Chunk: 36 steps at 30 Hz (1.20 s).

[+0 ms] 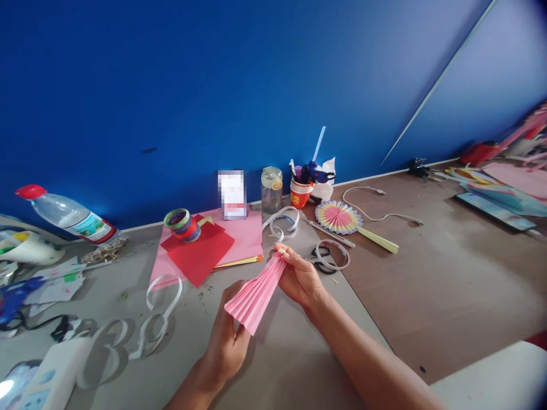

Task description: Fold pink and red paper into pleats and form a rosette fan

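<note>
Pink pleated paper (256, 293) spans the gap between the two hands, raised a little above the grey surface (282, 364). The left hand (226, 339) is closed on its wider, lower end. The right hand (299, 276) pinches the narrow upper end between thumb and fingertips, so both hands are clamped on the same piece, one at each end. Just beyond the right hand lie black scissors (325, 269) and white ribbon loops (282, 222). Farther past that hand a finished paper fan (337, 217) rests flat, with a red cup (300, 195) and a glass jar (272, 191) behind. Beyond the left hand a red sheet (199, 256) lies over pink sheets (245, 236), with tape rolls (183, 223) on top. Far out to the left of the left hand a water bottle (68, 216) lies tilted.
</note>
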Motion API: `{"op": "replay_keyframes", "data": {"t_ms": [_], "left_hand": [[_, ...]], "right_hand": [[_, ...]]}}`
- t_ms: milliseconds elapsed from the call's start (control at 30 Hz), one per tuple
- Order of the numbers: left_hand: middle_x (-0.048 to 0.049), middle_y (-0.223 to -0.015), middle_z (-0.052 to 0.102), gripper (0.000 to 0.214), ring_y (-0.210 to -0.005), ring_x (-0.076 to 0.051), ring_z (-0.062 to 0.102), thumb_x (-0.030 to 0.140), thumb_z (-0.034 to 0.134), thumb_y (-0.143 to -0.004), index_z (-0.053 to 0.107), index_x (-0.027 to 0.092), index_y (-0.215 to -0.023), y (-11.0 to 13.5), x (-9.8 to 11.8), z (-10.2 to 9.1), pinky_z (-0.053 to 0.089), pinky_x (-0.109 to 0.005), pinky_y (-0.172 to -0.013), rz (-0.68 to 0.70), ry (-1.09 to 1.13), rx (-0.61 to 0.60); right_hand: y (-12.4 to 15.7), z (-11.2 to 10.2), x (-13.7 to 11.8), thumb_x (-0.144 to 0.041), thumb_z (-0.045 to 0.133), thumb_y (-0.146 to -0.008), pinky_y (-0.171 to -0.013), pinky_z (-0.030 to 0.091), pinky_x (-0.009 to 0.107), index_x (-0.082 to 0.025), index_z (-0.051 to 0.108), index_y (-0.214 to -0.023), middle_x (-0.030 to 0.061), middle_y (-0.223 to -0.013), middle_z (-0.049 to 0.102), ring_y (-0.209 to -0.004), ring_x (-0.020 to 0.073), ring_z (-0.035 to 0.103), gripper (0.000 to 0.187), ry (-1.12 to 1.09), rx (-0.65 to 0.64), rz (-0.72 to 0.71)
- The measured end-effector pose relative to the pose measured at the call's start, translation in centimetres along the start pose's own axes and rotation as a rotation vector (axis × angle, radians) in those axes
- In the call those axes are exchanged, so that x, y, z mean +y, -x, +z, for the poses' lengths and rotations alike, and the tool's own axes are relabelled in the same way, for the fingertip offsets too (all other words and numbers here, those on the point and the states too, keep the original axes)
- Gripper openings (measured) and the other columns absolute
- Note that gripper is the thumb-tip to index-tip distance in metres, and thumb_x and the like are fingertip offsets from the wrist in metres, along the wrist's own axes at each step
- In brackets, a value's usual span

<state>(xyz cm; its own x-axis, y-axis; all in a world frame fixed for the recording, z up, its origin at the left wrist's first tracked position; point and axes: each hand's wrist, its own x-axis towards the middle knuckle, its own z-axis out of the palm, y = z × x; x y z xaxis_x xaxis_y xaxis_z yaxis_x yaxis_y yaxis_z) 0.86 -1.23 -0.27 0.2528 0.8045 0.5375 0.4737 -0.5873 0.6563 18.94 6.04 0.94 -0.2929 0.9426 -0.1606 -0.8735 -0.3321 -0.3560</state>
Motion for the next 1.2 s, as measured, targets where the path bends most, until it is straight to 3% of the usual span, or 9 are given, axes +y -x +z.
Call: {"op": "replay_keyframes", "data": {"t_ms": [133, 233, 333, 433, 567, 700, 867, 1067, 1200], "left_hand": [[-0.0091, -0.112, 0.062, 0.040, -0.107, -0.020, 0.059, 0.007, 0.046, -0.086, 0.057, 0.024, -0.120, -0.2, -0.8, -0.5, 0.050, -0.035, -0.089, -0.012, 0.081, -0.028], [-0.0072, -0.101, 0.065, 0.021, -0.093, -0.018, 0.063, 0.020, 0.049, -0.089, 0.066, 0.021, -0.101, -0.6, -0.8, -0.8, 0.051, -0.031, -0.082, -0.342, 0.264, 0.008], [-0.0092, -0.099, 0.068, 0.025, -0.093, -0.020, 0.065, 0.035, 0.057, -0.086, 0.065, 0.016, -0.100, -1.3, -0.1, -0.9, 0.050, -0.034, -0.086, -0.746, 0.685, 0.004], [-0.0142, -0.104, 0.068, 0.049, -0.095, -0.023, 0.064, 0.053, 0.055, -0.083, 0.063, 0.012, -0.109, -1.8, 1.3, -0.9, 0.050, -0.038, -0.088, -0.896, 1.115, -0.209], [-0.0170, -0.116, 0.065, 0.068, -0.111, -0.032, 0.059, 0.066, 0.053, -0.077, 0.060, 0.013, -0.118, -1.5, 2.3, -1.0, 0.044, -0.047, -0.096, -0.962, 1.332, -0.451], [-0.0179, -0.105, 0.069, 0.058, -0.101, -0.032, 0.065, 0.057, 0.058, -0.079, 0.061, 0.010, -0.113, -1.0, 2.0, -1.0, 0.044, -0.050, -0.095, -1.023, 1.436, -0.469], [-0.0175, -0.094, 0.071, 0.048, -0.086, -0.027, 0.069, 0.047, 0.062, -0.080, 0.062, 0.008, -0.109, -1.0, 1.8, -1.3, 0.049, -0.044, -0.084, -1.065, 1.473, -0.463], [-0.0214, -0.115, 0.065, 0.062, -0.109, -0.034, 0.060, 0.052, 0.071, -0.070, 0.064, 0.007, -0.112, -1.4, 2.0, -1.9, 0.044, -0.047, -0.096, -1.059, 1.317, -0.558], [-0.0220, -0.116, 0.065, 0.062, -0.111, -0.035, 0.059, 0.055, 0.065, -0.075, 0.063, 0.006, -0.113, -1.2, 1.8, -1.8, 0.042, -0.049, -0.098, -1.075, 1.342, -0.559]], "right_hand": [[0.0, 0.1, -0.9, -0.014, 0.061, -0.068, -0.063, 0.044, 0.025, -0.018, 0.060, -0.087, -0.0027, -0.068, 0.050, -0.060, 0.0107, 0.049, 0.019, 0.045, -0.033, -0.042], [0.2, 0.3, -1.3, -0.017, 0.060, -0.067, -0.060, 0.040, 0.025, -0.018, 0.059, -0.082, -0.0031, -0.064, 0.043, -0.059, 0.0108, 0.045, 0.015, 0.066, -0.100, -0.059], [0.4, 0.6, -0.7, -0.018, 0.059, -0.068, -0.060, 0.038, 0.025, -0.018, 0.061, -0.081, -0.0021, -0.064, 0.044, -0.060, 0.0109, 0.043, 0.013, 0.087, -0.149, -0.059], [0.8, 0.7, 0.5, -0.018, 0.058, -0.070, -0.061, 0.037, 0.026, -0.017, 0.063, -0.080, -0.0002, -0.064, 0.047, -0.061, 0.0124, 0.044, 0.011, 0.138, -0.192, -0.014], [1.0, 0.4, 1.7, -0.017, 0.056, -0.071, -0.060, 0.038, 0.028, -0.017, 0.064, -0.082, 0.0018, -0.067, 0.051, -0.062, 0.0142, 0.047, 0.013, 0.226, -0.206, 0.038], [0.8, -0.2, 2.1, -0.018, 0.055, -0.071, -0.057, 0.038, 0.028, -0.017, 0.065, -0.083, 0.0023, -0.067, 0.052, -0.062, 0.0150, 0.048, 0.015, 0.261, -0.224, 0.061], [0.7, -0.5, 2.4, -0.020, 0.055, -0.072, -0.060, 0.039, 0.029, -0.017, 0.065, -0.084, 0.0028, -0.066, 0.053, -0.062, 0.0160, 0.049, 0.016, 0.312, -0.235, 0.107], [0.7, -0.4, 2.5, -0.018, 0.056, -0.071, -0.062, 0.037, 0.028, -0.015, 0.065, -0.082, 0.0018, -0.063, 0.053, -0.060, 0.0139, 0.047, 0.015, 0.346, -0.216, 0.111], [0.7, -0.4, 2.4, -0.017, 0.057, -0.071, -0.060, 0.035, 0.027, -0.015, 0.066, -0.082, 0.0008, -0.062, 0.052, -0.058, 0.0131, 0.045, 0.015, 0.363, -0.217, 0.115]]}}
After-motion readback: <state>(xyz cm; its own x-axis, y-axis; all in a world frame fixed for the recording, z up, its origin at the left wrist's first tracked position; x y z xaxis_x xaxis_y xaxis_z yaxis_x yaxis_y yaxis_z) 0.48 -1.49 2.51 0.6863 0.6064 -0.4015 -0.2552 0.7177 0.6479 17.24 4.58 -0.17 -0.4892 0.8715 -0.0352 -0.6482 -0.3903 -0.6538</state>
